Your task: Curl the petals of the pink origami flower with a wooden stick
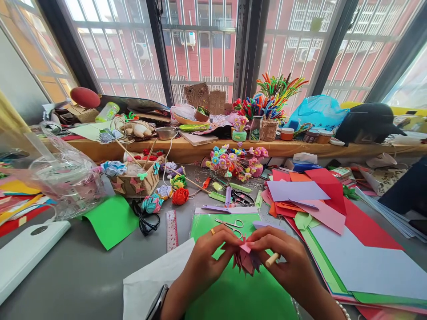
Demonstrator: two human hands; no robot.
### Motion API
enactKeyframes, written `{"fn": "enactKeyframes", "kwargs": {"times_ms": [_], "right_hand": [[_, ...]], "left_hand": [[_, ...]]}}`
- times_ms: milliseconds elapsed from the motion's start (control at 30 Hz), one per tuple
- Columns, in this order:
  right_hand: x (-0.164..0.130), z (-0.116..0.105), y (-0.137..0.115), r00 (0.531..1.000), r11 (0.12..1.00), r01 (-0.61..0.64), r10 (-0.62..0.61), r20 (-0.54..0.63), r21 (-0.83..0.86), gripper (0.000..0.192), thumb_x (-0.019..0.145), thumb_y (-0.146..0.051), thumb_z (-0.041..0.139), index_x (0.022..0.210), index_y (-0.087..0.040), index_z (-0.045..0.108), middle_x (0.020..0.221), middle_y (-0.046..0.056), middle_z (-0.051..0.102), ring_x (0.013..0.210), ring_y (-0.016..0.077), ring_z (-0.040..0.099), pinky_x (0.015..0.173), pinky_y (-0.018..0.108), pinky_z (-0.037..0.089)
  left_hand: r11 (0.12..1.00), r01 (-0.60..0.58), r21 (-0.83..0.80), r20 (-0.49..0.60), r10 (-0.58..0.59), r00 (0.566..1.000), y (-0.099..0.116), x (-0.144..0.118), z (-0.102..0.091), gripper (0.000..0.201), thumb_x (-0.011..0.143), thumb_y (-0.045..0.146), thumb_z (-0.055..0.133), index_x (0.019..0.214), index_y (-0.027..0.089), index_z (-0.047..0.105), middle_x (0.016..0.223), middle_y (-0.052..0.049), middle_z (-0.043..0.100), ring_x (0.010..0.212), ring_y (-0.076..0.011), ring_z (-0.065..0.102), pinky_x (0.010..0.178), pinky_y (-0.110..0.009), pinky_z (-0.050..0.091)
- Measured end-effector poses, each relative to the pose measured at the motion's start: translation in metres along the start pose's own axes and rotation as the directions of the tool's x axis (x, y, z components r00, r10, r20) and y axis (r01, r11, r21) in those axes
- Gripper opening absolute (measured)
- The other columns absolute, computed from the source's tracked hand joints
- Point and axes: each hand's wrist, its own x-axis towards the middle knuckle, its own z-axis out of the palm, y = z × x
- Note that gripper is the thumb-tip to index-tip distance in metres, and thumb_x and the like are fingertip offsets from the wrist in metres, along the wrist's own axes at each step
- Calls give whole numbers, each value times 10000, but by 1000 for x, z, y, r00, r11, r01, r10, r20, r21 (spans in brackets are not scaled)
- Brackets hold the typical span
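Between my two hands is a pink and purple paper flower with pointed, layered petals. My left hand pinches its upper edge from the left, thumb and forefinger together. From the right, my right hand pinches the same edge. A thin wooden stick pokes out between the right hand's fingers; whether it joins the flower is hidden. Under the hands lies a green paper sheet in a clear sleeve. Small scissors rest on it just beyond the fingers.
Stacked coloured paper covers the right side. On the left are a white power bank, a green sheet, a ruler and a black cable. Craft flowers and a cardboard basket stand near the ledge.
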Motion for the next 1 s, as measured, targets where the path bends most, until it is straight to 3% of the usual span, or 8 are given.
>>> {"fn": "enactKeyframes", "kwargs": {"times_ms": [600,833,1000], "right_hand": [[-1,1,0,1000,998,18,-17,13,-54,136,772,-91,503,780,-190,597,689,36,652,649,151,621,557,246,517],[-2,-5,5,988,999,-43,43,149,-4,126,772,-101,537,847,-186,592,724,32,654,650,142,610,548,230,497],[-2,-8,5,982,998,-56,53,180,12,132,792,-99,509,832,-183,603,718,31,653,650,138,608,576,236,501]], "left_hand": [[996,85,-41,108,-81,991,-1,-2,-4,47,784,142,568,810,164,601,765,-33,639,736,-141,595,682,-239,463],[996,78,-52,127,-71,989,0,-2,-3,40,795,158,550,804,158,589,757,-39,631,716,-139,570,659,-243,453],[996,71,-45,123,-65,990,-1,-1,-1,41,795,140,540,781,152,576,740,-39,623,703,-135,563,656,-243,449]]}}
